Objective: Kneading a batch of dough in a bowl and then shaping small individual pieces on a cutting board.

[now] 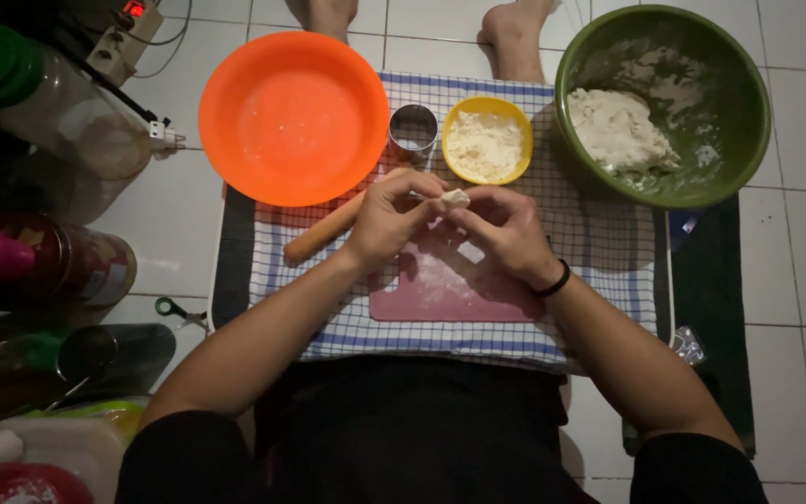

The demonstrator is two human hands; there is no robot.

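While both hands pinch a small dough piece (455, 197) between their fingertips, the left hand (387, 217) and right hand (506, 233) meet above the pink board (450, 297), wrists angled inward; bowls crowd the checked cloth's (599, 243) far edge.

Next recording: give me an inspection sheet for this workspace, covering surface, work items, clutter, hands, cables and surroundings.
Surface: checked cloth on tiled floor, pink board on it, dusted white.
Work items: small dough piece pinched between both hands; green bowl with dough; yellow bowl of flour; orange bowl; metal ring cutter; rolling pin.
Clutter: jars and bottles at left; scissors.
Hands: left hand and right hand above the board.
Cables: power strip with leads, top left.
Surroundings: another person's bare feet at top.
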